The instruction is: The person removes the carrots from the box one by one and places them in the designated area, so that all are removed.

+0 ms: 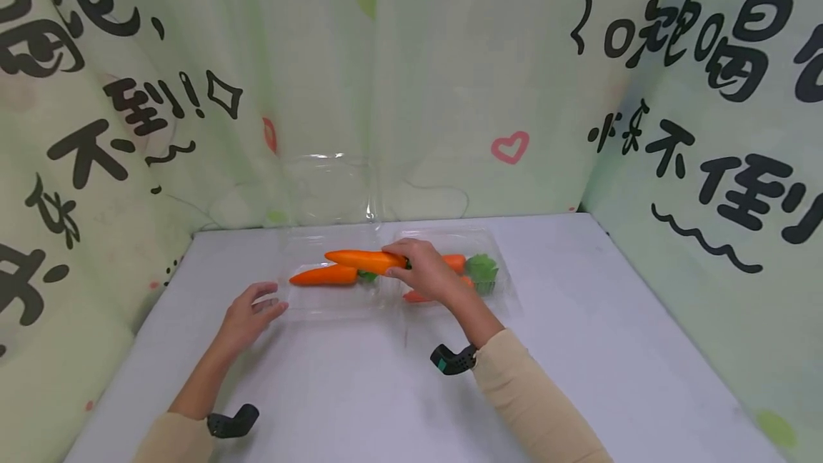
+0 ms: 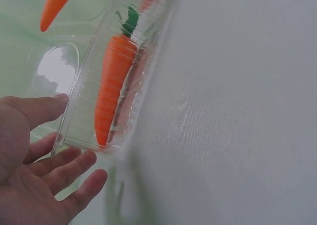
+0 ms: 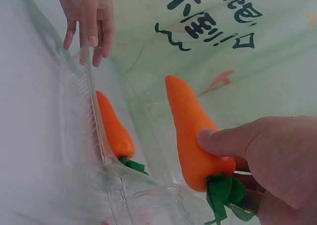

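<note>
My right hand [image 1: 427, 270] grips an orange carrot [image 1: 365, 261] with green leaves at its thick end, thumb pressed on its side in the right wrist view. The carrot is held above a clear plastic box [image 1: 308, 311]. Inside that box lies another carrot [image 1: 323, 276], its green top to the right. At the box's left end is my left hand [image 1: 253, 316], its fingers loosely spread. In the left wrist view, the thumb touches the box's rim while the other fingers extend past the corner.
Right of the first box stands a second clear box [image 1: 508, 299] holding more carrots [image 1: 455, 263] and a green leafy piece [image 1: 481, 270]. A clear lid [image 1: 328, 188] stands upright behind the first box. A printed curtain [image 1: 437, 91] closes off the white table's [image 1: 360, 391] back and sides.
</note>
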{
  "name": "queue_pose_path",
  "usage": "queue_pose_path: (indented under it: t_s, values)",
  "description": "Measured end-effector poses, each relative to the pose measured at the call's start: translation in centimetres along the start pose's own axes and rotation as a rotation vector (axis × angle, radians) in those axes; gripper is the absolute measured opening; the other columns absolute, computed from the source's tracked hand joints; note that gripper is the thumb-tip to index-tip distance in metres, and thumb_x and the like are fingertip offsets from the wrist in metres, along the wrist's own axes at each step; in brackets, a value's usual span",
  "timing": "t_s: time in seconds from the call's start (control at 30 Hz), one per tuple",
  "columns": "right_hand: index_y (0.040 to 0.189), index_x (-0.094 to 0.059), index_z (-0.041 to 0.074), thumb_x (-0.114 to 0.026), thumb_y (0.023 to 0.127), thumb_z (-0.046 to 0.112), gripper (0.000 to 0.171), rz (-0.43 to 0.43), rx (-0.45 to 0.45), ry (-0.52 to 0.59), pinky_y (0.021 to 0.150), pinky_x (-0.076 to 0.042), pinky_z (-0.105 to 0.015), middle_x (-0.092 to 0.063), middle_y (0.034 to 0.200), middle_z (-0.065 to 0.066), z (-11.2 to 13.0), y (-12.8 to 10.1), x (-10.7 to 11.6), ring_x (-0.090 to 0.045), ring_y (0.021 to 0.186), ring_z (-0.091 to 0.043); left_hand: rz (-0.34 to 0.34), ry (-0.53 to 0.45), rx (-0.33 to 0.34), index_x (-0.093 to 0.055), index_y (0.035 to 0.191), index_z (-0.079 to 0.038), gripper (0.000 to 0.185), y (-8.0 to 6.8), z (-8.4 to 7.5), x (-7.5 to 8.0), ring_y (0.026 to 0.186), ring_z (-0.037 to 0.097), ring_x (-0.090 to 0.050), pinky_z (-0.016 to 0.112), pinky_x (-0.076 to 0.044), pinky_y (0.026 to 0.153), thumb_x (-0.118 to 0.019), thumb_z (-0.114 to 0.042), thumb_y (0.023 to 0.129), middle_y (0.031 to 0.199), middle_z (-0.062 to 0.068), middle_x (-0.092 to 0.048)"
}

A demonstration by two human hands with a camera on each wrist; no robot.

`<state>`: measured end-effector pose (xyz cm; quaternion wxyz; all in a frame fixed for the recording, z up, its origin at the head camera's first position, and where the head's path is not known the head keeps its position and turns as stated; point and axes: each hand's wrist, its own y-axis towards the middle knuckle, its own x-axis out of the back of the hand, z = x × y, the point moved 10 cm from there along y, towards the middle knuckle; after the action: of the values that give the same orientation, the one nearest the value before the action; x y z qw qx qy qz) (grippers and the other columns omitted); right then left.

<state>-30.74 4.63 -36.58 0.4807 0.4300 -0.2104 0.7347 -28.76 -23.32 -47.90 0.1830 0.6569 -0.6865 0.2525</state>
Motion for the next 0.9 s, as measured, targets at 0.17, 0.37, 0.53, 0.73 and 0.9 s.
queue_pose_path:
  t_s: [0.17,0.37,0.53,0.73,0.9]
  values:
    - [0.127,-0.055,0.012,-0.065,0.084,0.024,0.045,0.003,-0.008,-0.010,0.089,-0.050,-0.030,-0.060,0.118,-0.001,-0.1,-0.1,0.3,-0.054,0.096,-0.015,-0.022,0.025,-0.008,-0.035,0.136,-0.011,0.066,1.7,2.2,-0.4,0.124,0.035,-0.045,0.047,-0.049,0.091,-0.056,-0.049,0.085,0.142,0.016,-0.036]
    - [0.126,-0.055,0.014,-0.065,0.083,0.024,0.044,-0.006,-0.032,0.003,0.088,-0.051,-0.030,-0.059,0.119,-0.001,-0.6,-0.4,0.6,-0.053,0.096,-0.015,-0.039,0.033,-0.005,-0.036,0.135,-0.013,0.068,2.0,2.8,-0.4,0.123,0.035,-0.046,0.047,-0.049,0.091,-0.057,-0.052,0.083,0.141,0.015,-0.037]
    - [0.124,-0.057,0.016,-0.066,0.083,0.024,0.043,-0.040,-0.025,-0.010,0.086,-0.051,-0.028,-0.060,0.117,0.000,-1.2,-0.6,1.1,-0.054,0.095,-0.014,-0.039,0.045,-0.017,-0.035,0.136,-0.013,0.070,2.3,3.0,-0.5,0.122,0.035,-0.047,0.047,-0.050,0.088,-0.056,-0.054,0.083,0.141,0.016,-0.036]
    - [0.124,-0.057,0.016,-0.067,0.082,0.023,0.043,-0.064,-0.030,-0.019,0.085,-0.052,-0.029,-0.060,0.118,0.000,-2.0,-0.9,1.7,-0.054,0.094,-0.014,0.004,0.014,0.033,-0.036,0.134,-0.008,0.062,-0.1,-0.4,-0.1,0.124,0.037,-0.044,0.049,-0.047,0.092,-0.058,-0.041,0.087,0.141,0.019,-0.035]
    - [0.125,-0.057,0.014,-0.067,0.082,0.021,0.044,-0.080,-0.049,-0.005,0.085,-0.052,-0.030,-0.060,0.118,-0.001,-2.3,-1.3,2.2,-0.054,0.095,-0.015,0.008,0.016,0.037,-0.036,0.134,-0.008,0.058,-0.3,-0.7,0.1,0.124,0.036,-0.044,0.048,-0.047,0.092,-0.058,-0.037,0.088,0.141,0.018,-0.036]
